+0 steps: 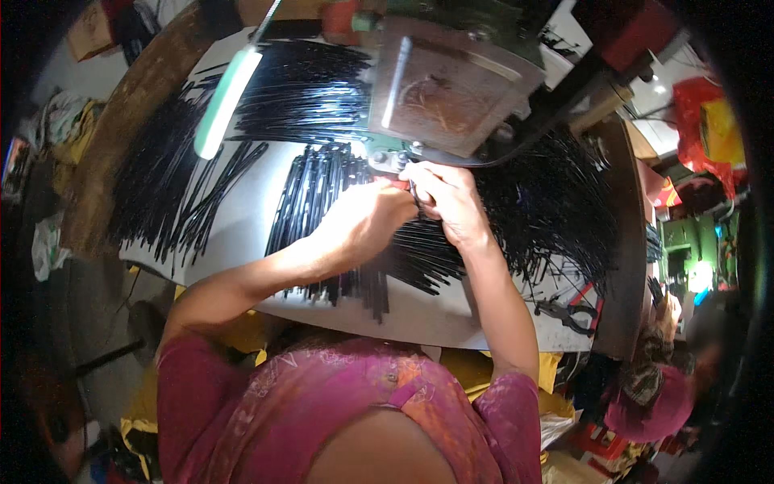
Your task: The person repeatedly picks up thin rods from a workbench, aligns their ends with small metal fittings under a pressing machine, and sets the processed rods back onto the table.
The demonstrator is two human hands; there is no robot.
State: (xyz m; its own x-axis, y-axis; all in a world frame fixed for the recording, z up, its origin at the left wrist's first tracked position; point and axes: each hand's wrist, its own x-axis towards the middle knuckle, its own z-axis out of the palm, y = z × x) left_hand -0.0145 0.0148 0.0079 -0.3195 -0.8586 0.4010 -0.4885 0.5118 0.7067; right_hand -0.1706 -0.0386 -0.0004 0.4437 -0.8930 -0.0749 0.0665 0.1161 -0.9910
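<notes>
Both my hands meet beneath the head of a green press-like machine (pixel 451 89). My left hand (pixel 363 216) is closed, its fingers curled inward, with a small bit of red showing at the fingertips; what it grips is mostly hidden. Beside it my right hand (pixel 451 198) is closed in a pinch around a thin black strip (pixel 414 194), close to the machine's small metal working end (pixel 389 160). Under my hands, a row of slim black strips (pixel 310 189) lies on the pale tabletop (pixel 242 181). More black strips (pixel 423 262) fan out below my right wrist.
Large heaps of black strips lie behind (pixel 302 93), at left (pixel 157 173) and at right (pixel 556 194). A lit lamp tube (pixel 228 103) hangs over the table. Black-handled pliers (pixel 568 315) rest near the front right edge. Another person (pixel 653 395) works at far right.
</notes>
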